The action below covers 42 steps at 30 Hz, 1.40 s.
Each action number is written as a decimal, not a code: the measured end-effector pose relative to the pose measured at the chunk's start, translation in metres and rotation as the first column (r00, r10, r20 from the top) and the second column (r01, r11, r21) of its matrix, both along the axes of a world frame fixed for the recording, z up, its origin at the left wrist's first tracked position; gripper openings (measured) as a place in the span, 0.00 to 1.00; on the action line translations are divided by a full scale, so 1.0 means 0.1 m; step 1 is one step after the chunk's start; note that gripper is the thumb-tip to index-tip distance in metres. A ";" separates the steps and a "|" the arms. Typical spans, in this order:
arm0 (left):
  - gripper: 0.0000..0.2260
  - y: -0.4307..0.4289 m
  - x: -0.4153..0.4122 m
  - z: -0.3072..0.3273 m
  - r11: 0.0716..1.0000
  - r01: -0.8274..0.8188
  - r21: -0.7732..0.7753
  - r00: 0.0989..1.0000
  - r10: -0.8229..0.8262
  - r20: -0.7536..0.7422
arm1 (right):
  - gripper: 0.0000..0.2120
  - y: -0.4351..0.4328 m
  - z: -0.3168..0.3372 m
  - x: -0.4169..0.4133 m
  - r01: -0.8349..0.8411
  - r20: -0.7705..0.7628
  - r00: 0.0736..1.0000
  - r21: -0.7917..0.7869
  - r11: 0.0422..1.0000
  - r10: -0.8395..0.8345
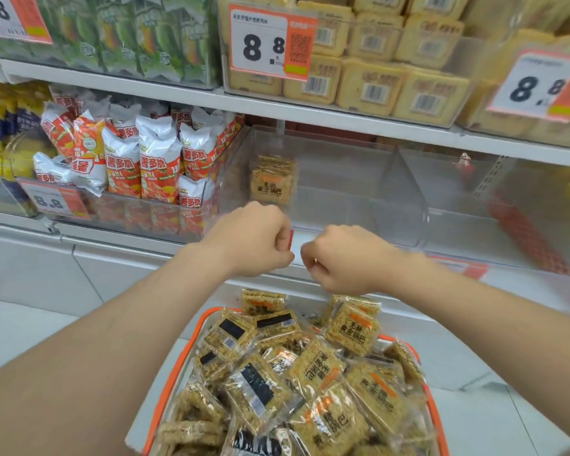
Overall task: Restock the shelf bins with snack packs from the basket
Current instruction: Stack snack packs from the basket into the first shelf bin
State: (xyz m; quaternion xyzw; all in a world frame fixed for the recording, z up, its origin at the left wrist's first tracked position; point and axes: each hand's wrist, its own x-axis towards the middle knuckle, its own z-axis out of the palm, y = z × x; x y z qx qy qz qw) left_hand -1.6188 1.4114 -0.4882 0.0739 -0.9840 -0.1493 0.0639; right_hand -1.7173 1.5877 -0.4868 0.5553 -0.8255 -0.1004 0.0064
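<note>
Hands meet at the front edge of the clear bin, left hand and right hand both curled, on what I cannot tell, probably steadying it, snack packs heaped in the basket below.

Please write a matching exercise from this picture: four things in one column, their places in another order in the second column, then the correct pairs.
1. basket
2. red-and-white bags
3. pale yellow packs
4. lone stack of packs

A. on the upper shelf
B. in the nearly empty clear bin
C. below the shelves, nearest the camera
D. in the full bin at the left

Pairs: 1-C, 2-D, 3-A, 4-B
</note>
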 end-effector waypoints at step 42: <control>0.15 -0.06 0.18 0.23 0.206 0.014 0.978 0.993 0.108 -0.036 | 0.15 0.19 0.03 0.15 0.591 0.742 0.663 -0.601 0.538 0.101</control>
